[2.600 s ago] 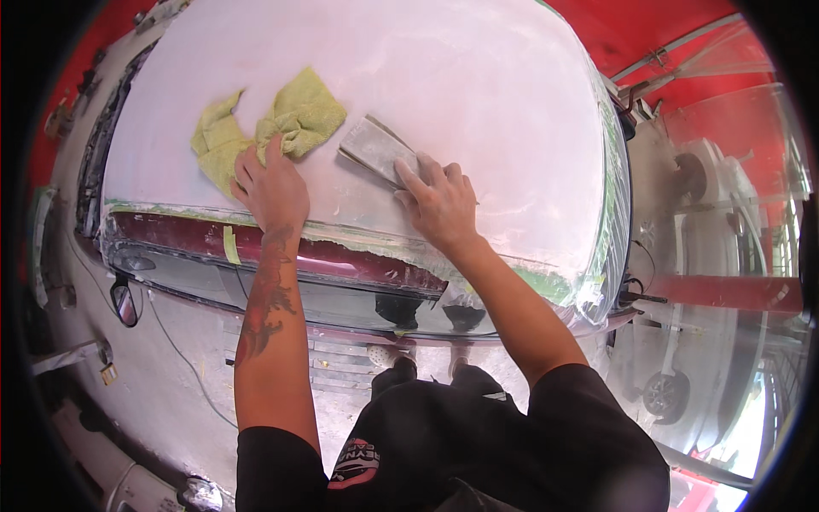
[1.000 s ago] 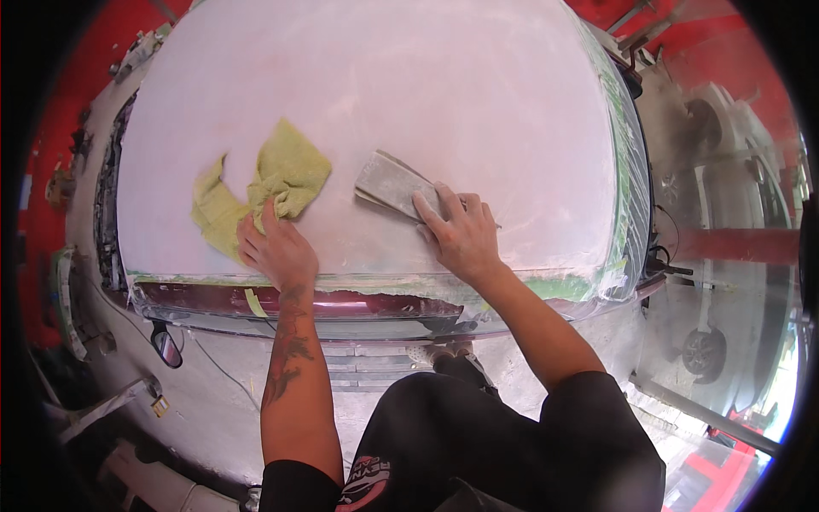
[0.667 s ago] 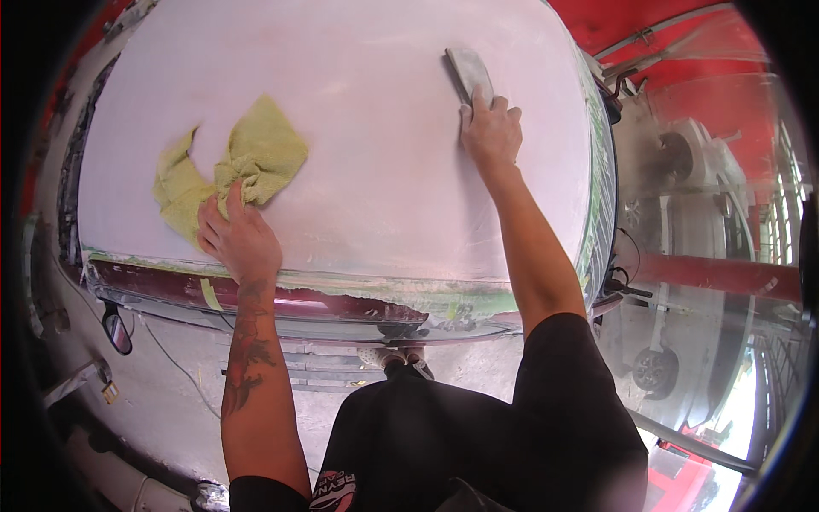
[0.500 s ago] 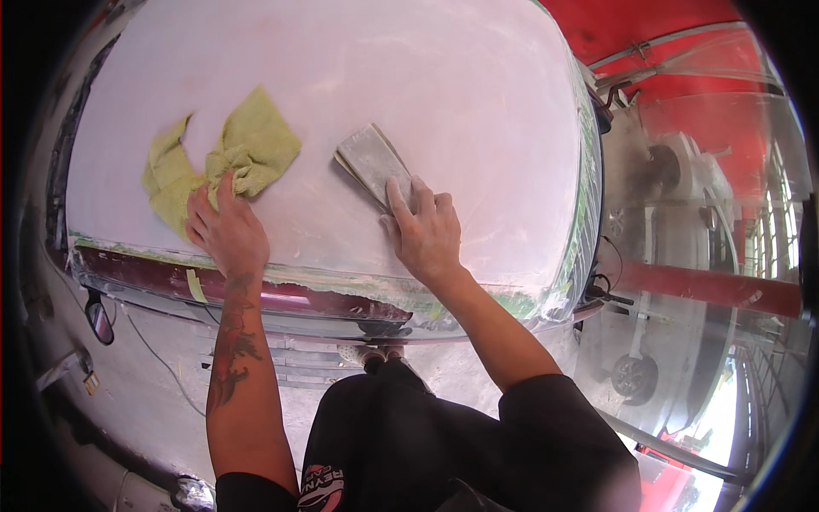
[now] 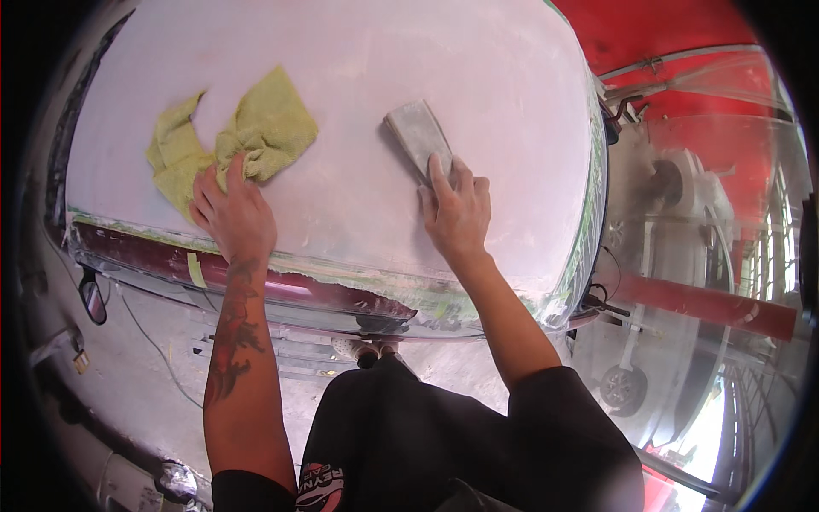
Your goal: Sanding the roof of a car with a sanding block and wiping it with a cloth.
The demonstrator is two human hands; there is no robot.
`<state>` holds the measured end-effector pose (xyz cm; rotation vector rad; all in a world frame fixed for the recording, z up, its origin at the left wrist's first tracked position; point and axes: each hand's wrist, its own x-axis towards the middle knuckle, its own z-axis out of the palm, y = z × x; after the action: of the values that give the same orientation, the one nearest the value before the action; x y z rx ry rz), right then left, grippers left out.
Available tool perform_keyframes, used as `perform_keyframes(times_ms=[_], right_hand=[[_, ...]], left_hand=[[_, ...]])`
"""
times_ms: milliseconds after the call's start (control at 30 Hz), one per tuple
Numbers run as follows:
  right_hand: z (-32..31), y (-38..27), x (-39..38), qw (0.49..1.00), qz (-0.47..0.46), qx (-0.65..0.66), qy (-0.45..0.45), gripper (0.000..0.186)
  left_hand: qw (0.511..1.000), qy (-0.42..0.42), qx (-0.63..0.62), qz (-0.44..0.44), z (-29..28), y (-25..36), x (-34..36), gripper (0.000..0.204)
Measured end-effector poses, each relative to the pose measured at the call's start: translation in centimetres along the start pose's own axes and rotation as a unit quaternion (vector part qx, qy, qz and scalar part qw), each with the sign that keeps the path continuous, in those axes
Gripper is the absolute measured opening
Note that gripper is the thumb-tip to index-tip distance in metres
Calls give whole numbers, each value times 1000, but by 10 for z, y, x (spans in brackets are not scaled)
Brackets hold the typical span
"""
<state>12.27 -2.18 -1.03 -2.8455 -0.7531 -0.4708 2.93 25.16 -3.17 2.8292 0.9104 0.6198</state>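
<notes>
A broad, pale pinkish-white car panel (image 5: pixel 358 51) lies in front of me, dusty and smooth. On its left part my left hand (image 5: pixel 232 209) grips a bunched yellow-green cloth (image 5: pixel 277 111), whose loose ends spread out over the surface. Further right, my right hand (image 5: pixel 461 205) holds the near end of a grey sanding block (image 5: pixel 415 132), thumb on its left side and fingers over the top. The block rests on the panel, its far end pointing away and slightly left. Its underside is hidden.
Along the near edge runs a dark maroon strip (image 5: pixel 256 277) with a piece of green tape (image 5: pixel 196 270) on it. Green masking lines the right edge (image 5: pixel 573 256). A side mirror (image 5: pixel 94 299) sticks out at left. Behind clear sheeting at right stands a pale car (image 5: pixel 674 247).
My right hand has slid the sanding block to the right and a little farther away across the panel. The left hand and cloth stay nearly in place on it.
</notes>
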Motion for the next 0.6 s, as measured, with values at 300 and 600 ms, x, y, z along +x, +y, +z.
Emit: perform_keyframes(times_ms=[300, 600], right_hand=[[3, 131, 154, 984, 109, -137, -18, 41], [-3, -13, -3, 997, -66, 33, -28, 54]], left_hand=[[1000, 4, -28, 11, 0, 19, 6, 43], [1000, -1, 3, 0, -1, 6, 2, 43]])
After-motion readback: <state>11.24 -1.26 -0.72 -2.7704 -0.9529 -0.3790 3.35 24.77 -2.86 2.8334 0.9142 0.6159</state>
